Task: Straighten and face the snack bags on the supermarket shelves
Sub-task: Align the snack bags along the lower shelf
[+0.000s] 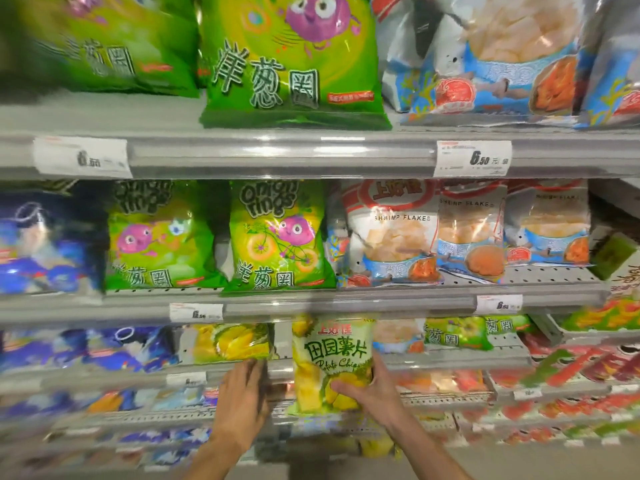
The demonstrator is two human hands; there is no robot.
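Observation:
A yellow-green potato chips bag point(330, 344) stands upright in front of the third shelf point(450, 360), held out from it. My right hand point(369, 393) grips its lower right part, thumb across the front. My left hand point(242, 396) reaches, fingers straight, to the bottom edge of a second yellow bag point(230, 342) that stands on that shelf to the left. Blue bags point(86, 348) fill the shelf's left end.
Above, green onion ring bags point(277, 237) and white shrimp flakes bags point(394, 233) stand on the middle shelf, with larger ones point(294, 57) on the top shelf. Price tags point(472, 159) line the shelf rails. Red and orange bags point(571, 368) crowd the lower right shelves.

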